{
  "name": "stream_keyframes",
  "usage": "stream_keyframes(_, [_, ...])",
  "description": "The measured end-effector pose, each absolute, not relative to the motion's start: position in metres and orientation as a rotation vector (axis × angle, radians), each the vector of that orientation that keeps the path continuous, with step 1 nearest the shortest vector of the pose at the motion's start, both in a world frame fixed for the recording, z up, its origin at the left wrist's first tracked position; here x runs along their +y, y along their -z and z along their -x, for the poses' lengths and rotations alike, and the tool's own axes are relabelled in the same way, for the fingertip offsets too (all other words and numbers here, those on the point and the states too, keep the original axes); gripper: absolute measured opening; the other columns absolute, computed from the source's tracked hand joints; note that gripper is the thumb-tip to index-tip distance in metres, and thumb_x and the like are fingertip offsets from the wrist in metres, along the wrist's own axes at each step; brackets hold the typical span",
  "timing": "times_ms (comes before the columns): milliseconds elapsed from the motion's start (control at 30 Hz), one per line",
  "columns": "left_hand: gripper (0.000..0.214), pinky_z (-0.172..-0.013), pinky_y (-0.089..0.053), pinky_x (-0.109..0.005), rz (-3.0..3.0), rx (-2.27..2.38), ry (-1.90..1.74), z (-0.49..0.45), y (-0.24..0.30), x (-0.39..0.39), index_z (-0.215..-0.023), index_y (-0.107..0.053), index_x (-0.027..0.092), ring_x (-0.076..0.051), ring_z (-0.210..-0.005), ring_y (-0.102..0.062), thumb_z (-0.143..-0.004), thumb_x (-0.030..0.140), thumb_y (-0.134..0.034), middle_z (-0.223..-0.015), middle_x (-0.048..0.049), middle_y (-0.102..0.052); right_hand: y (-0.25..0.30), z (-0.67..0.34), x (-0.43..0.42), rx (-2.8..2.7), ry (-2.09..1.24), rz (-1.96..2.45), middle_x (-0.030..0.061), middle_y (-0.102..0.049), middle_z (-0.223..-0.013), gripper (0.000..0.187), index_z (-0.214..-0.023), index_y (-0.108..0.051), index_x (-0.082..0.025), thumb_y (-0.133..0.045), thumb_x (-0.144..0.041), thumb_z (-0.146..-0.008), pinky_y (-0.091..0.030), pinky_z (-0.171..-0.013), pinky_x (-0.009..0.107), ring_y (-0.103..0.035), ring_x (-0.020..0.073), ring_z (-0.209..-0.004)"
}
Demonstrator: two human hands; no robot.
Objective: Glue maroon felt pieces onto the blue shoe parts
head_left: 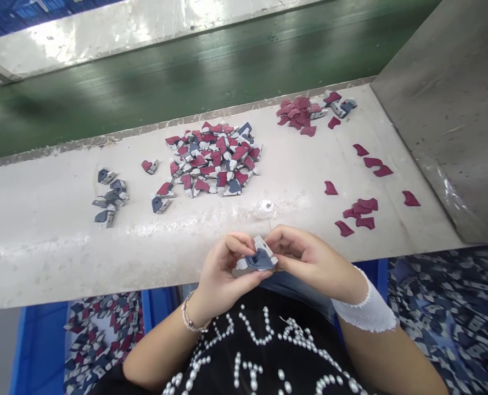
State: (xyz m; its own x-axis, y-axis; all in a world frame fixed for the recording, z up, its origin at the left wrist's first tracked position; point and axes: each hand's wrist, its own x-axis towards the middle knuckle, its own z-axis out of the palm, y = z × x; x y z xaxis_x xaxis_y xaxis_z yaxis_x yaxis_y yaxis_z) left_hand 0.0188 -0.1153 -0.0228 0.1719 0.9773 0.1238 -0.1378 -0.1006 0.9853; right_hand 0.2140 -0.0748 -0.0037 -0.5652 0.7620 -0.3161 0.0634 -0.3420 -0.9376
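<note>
Between both hands, above the front edge of the table, is a small blue-and-white plastic part [261,258]. My left hand [227,269] pinches its left end between thumb and fingers. At its right side, the fingers of my right hand [303,255] are closed on the same part. Just beyond the hands a small white round container [265,208] stands on the table. Farther off lies a heap of assembled red, blue and white parts [214,156]. Loose dark-red pieces [361,211] are scattered to the right of my hands.
More red pieces [295,112] are piled at the far right of the table [62,247]. Several blue-grey parts [112,197] lie at left. Behind runs a green belt [186,71]; a metal panel [445,109] bounds the right. Below are a blue bin [41,340] and loose blue-grey parts [449,318].
</note>
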Motion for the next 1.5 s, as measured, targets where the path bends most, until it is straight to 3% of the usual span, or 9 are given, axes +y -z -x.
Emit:
stream_keyframes(167, [0.028,-0.081,-0.057,-0.028,-1.356,1.223,-1.262,-0.017,0.033,-0.115,-0.097,-0.058,0.02,-0.014,-0.09,-0.064,-0.08,0.009,-0.077,-0.099,-0.0026,-0.058,-0.005,-0.229,-0.075,-1.327,-1.722,1.31,-0.0005,-0.074,-0.082,0.014,-0.085,-0.065,-0.023,-0.076,-0.033,-0.086,-0.057,-0.073,0.027,-0.07,0.0142,-0.076])
stream_keyframes(300, [0.023,-0.077,-0.058,-0.032,-1.493,1.337,-1.207,-0.015,0.041,-0.114,-0.093,-0.06,0.02,-0.018,-0.091,-0.065,-0.08,0.013,-0.078,-0.097,-0.0039,-0.062,-0.011,-0.226,-0.079,-1.213,-1.829,1.315,0.0001,-0.075,-0.073,0.021,-0.076,-0.065,-0.022,-0.08,-0.035,-0.081,-0.06,-0.07,0.027,-0.072,0.0154,-0.073])
stream_keyframes(533, [0.025,-0.079,-0.059,-0.03,-1.74,1.3,-1.23,-0.016,0.034,-0.112,-0.096,-0.063,0.02,-0.017,-0.092,-0.068,-0.079,0.014,-0.08,-0.097,-0.0035,-0.067,-0.006,-0.207,-0.078,-1.156,-1.907,1.288,-0.0038,-0.072,-0.067,0.02,-0.074,-0.065,-0.02,-0.083,-0.028,-0.078,-0.056,-0.062,0.02,-0.068,0.0105,-0.065])
stream_keyframes(700, [0.028,-0.082,-0.062,-0.031,-1.877,1.255,-1.248,-0.015,0.025,-0.109,-0.102,-0.066,0.019,-0.017,-0.093,-0.07,-0.079,0.014,-0.081,-0.099,-0.0046,-0.07,-0.003,-0.212,-0.076,-1.162,-1.925,1.288,-0.002,-0.074,-0.071,0.02,-0.076,-0.064,-0.021,-0.082,-0.029,-0.078,-0.058,-0.065,0.025,-0.07,0.014,-0.069])
stream_keyframes(1000, [0.027,-0.074,-0.065,-0.027,-2.004,1.174,-1.265,-0.012,0.021,-0.107,-0.104,-0.067,0.021,-0.015,-0.086,-0.072,-0.081,0.014,-0.08,-0.095,-0.0032,-0.07,-0.007,-0.213,-0.072,-1.232,-1.962,1.289,-0.0026,-0.068,-0.068,0.028,-0.078,-0.057,-0.022,-0.08,-0.038,-0.08,-0.053,-0.058,0.028,-0.065,0.0149,-0.064])
stream_keyframes(1133, [0.028,-0.074,-0.064,-0.025,-1.979,1.118,-1.25,-0.006,0.018,-0.106,-0.1,-0.068,0.018,-0.014,-0.082,-0.072,-0.077,0.016,-0.083,-0.094,-0.0033,-0.071,-0.006,-0.216,-0.069,-1.35,-2.024,1.154,-0.0009,-0.069,-0.084,0.025,-0.106,-0.063,-0.023,-0.069,-0.042,-0.09,-0.057,-0.072,0.032,-0.068,0.0163,-0.079])
stream_keyframes(1233, [0.03,-0.075,-0.064,-0.024,-1.978,1.06,-1.242,-0.003,0.016,-0.106,-0.101,-0.068,0.017,-0.014,-0.083,-0.072,-0.076,0.015,-0.084,-0.093,-0.0033,-0.071,-0.006,-0.216,-0.071,-1.375,-2.055,1.043,0.0033,-0.069,-0.103,0.025,-0.11,-0.065,-0.022,-0.059,-0.042,-0.097,-0.056,-0.089,0.037,-0.07,0.0198,-0.097])
stream_keyframes(1500, [0.03,-0.07,-0.065,-0.024,-1.997,1.083,-1.308,-0.006,0.015,-0.109,-0.103,-0.068,0.019,-0.013,-0.079,-0.072,-0.077,0.017,-0.084,-0.093,-0.0024,-0.072,-0.023,-0.205,-0.086,-1.763,-1.579,1.214,0.0036,-0.068,-0.093,0.02,-0.103,-0.061,-0.022,-0.043,-0.031,-0.104,-0.054,-0.078,0.035,-0.066,0.0196,-0.087])
